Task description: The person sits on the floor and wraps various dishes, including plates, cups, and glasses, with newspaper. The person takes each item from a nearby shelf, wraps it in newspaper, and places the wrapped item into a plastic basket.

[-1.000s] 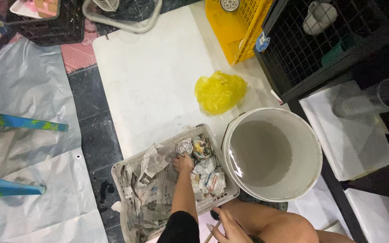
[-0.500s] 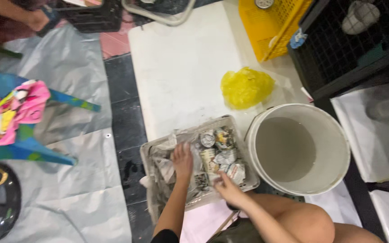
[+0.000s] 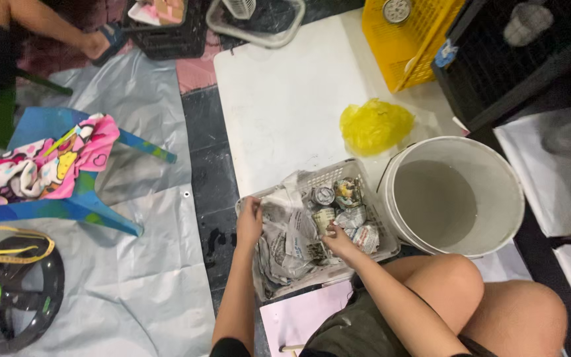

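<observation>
A white plastic basket (image 3: 373, 250) sits on the floor in front of me, lined with crumpled newspaper (image 3: 291, 241) and holding several small newspaper-wrapped bundles (image 3: 342, 206). My left hand (image 3: 250, 221) grips the basket's left rim and the paper there. My right hand (image 3: 338, 241) rests inside the basket, its fingers on the wrapped bundles; whether it holds one I cannot tell. A large white bucket (image 3: 454, 196) of cloudy water stands just right of the basket, by my bare knee (image 3: 447, 281).
A crumpled yellow plastic bag (image 3: 375, 125) lies on a white board (image 3: 285, 99) beyond the basket. A yellow crate (image 3: 401, 39) and black crate (image 3: 517, 59) stand at back right. Another person's hand (image 3: 94, 43) is at top left; a blue stool with cloth (image 3: 54, 165) left.
My view has shifted left, so the stool and the dark wheel have come into sight. My left hand moved from the basket's middle to its left rim; my right hand reached into the basket.
</observation>
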